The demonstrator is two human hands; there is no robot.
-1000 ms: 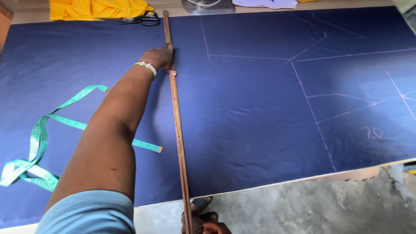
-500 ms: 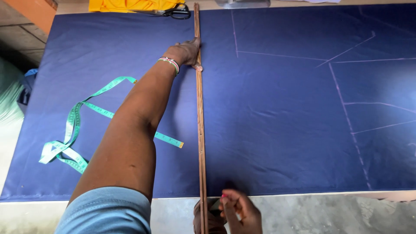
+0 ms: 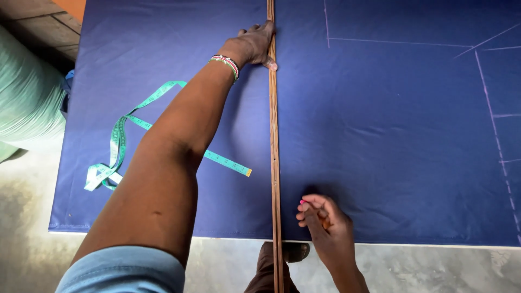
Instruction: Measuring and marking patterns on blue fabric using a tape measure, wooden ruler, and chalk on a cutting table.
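Since half a second ago my right hand (image 3: 324, 217) has come up from below the desk edge onto the navy cloth (image 3: 391, 141), just right of the long wooden stick (image 3: 274, 141), and my view has drawn in closer. Its fingers (image 3: 310, 206) are curled round something small with a pink tip; I cannot tell what it is. My left hand (image 3: 254, 44) lies flat at the far end, fingers spread and pressing against the left side of the stick, with a beaded bracelet (image 3: 227, 64) on the wrist. That stick runs straight up the cloth and overhangs the near edge of the desk (image 3: 163, 237), where the cloth ends in a pale line. Right of the stick the cloth lies open, with chalk lines (image 3: 488, 103) only towards the far right. Left of it, my own forearm crosses the cloth, and the green tape measure (image 3: 122, 135) loops under the arm, its free end stopping just short of the stick. A pale green bundle (image 3: 24, 103) sits off the desk's left side, and concrete floor (image 3: 217, 266) shows below.
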